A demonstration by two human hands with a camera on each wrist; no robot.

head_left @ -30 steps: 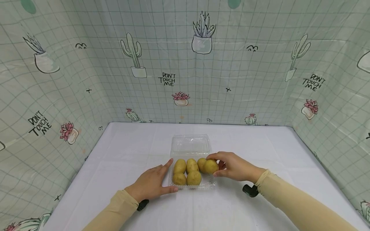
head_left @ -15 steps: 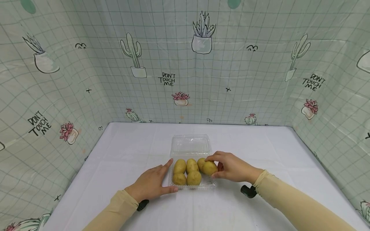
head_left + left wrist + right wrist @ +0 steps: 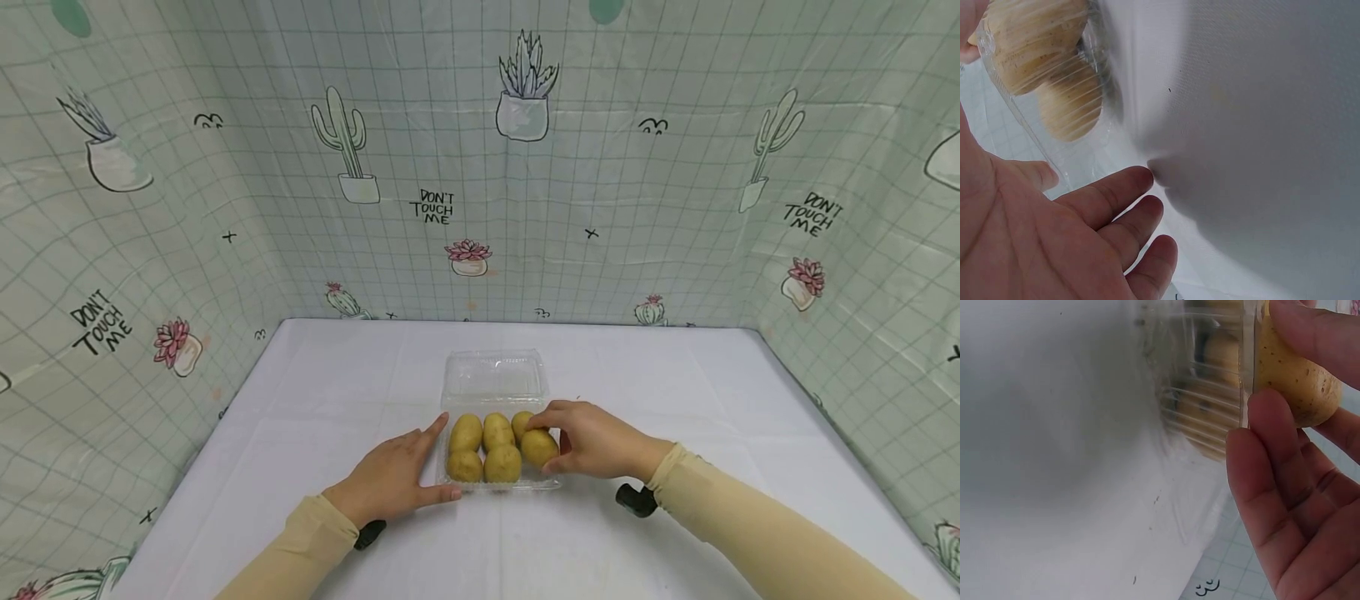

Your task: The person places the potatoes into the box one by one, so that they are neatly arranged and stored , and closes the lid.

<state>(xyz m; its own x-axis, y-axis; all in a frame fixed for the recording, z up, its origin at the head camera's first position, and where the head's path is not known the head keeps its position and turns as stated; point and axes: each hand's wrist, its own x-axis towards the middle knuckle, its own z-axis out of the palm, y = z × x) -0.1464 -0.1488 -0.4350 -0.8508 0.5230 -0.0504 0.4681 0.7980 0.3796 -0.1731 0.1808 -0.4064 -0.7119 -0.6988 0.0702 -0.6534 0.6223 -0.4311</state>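
A clear plastic clamshell box (image 3: 538,483) lies with its lid (image 3: 493,377) folded back on the far side. Several yellow potatoes (image 3: 502,463) fill its left and far right parts. My right hand (image 3: 603,442) grips one potato (image 3: 540,449) between thumb and fingers at the box's near right corner. In the right wrist view that potato (image 3: 1300,381) stands above the box rim, fingertips beside the clear wall. My left hand (image 3: 393,477) rests at the box's left side, thumb and index finger spread along it. The left wrist view shows its other fingers (image 3: 1110,197) extended, holding nothing.
A white cloth (image 3: 360,375) covers the table. Grid-patterned curtains (image 3: 585,183) with plant drawings rise behind and on both sides. A black wrist device (image 3: 636,500) sits below the right wrist, another (image 3: 369,534) at the left wrist.
My right hand has moved slightly left and nearer to me, lowering the potato into the near right part of the box. My left hand has stayed put.
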